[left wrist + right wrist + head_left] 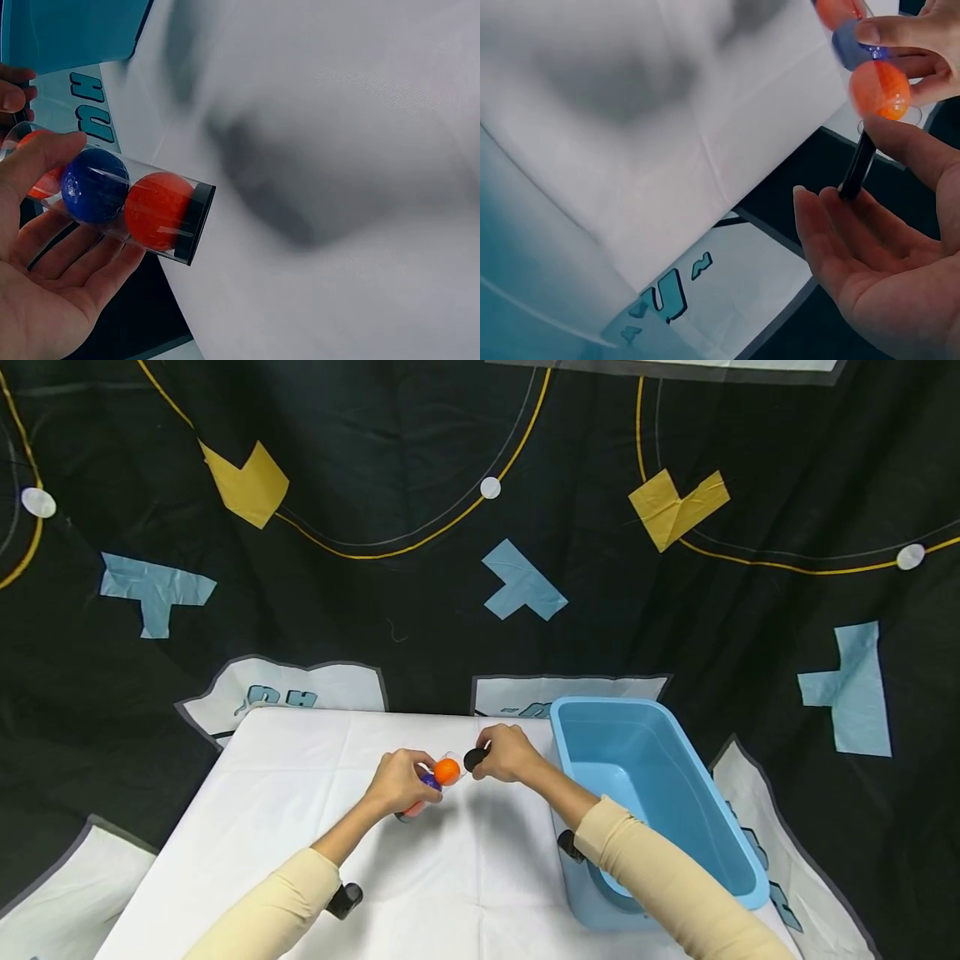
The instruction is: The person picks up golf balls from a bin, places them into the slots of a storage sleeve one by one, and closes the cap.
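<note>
My left hand (400,782) grips a clear plastic tube (150,166), held tilted above the white table. Inside the tube sit an orange ball (447,771) near its uncapped end, a blue ball (96,186) in the middle and a red-orange ball (159,211) by the black end cap (195,223). Between thumb and fingertips, my right hand (510,754) pinches a round black lid (858,166) by its edges. That lid is right beside the tube's uncapped rim; whether the two touch I cannot tell.
A blue plastic tub (667,810) stands at the table's right side, under the right forearm. White cloth covers the table (442,877). Behind it hangs a dark curtain (420,635) with tape shapes. Black wrist cameras (345,901) sit beneath both forearms.
</note>
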